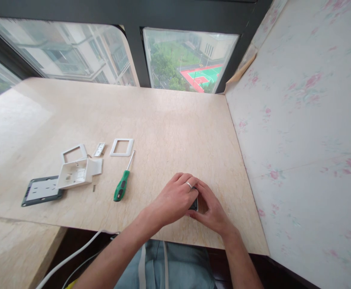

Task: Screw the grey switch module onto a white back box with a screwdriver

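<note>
Near the front edge of the counter, both hands close around a small dark piece with a white edge [195, 205]. Most of it is hidden by the fingers, so its exact kind cannot be made out. My left hand [177, 196], with a ring on one finger, lies over its top and left side, fingers curled. From the right, my right hand [209, 206] grips its side between thumb and fingers. To the left lies a green-handled screwdriver [122, 185], its tip pointing away from me, touched by neither hand.
Farther left lie a white junction box [74, 174], a socket panel on a dark frame [42, 190], a white square frame [122, 147], another white frame [74, 153], a small white insert [99, 149] and a screw [94, 188]. A papered wall [298, 132] bounds the right; windows stand behind.
</note>
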`<state>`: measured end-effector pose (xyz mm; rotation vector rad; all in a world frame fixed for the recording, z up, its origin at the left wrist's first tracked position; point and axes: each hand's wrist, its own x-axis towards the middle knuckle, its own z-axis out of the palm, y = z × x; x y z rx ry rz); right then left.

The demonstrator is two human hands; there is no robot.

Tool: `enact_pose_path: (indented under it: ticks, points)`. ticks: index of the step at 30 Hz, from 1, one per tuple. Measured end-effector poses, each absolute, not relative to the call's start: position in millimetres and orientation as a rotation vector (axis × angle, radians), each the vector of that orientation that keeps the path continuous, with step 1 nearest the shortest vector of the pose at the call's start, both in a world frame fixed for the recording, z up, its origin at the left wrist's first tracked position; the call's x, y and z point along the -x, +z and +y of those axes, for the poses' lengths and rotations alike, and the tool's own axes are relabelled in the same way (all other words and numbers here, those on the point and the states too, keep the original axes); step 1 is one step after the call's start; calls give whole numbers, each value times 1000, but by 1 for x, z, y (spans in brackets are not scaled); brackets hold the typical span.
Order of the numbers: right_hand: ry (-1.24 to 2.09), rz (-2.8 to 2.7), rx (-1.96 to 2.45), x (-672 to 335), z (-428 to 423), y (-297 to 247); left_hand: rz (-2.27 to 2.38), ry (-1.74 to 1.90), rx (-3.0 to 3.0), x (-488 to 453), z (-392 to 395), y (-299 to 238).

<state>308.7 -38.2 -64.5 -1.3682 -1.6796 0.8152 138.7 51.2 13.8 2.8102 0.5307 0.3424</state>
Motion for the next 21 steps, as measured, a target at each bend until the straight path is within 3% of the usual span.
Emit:
enact_pose_path:
  ticks: [12,21]
  points:
    - [813,-1673,1380,-309,-38,-65,544,334,-2769,-140,51,9]
    - [802,-1709,1386,-312,-43,-61,781,492,-2393,-96,48,0]
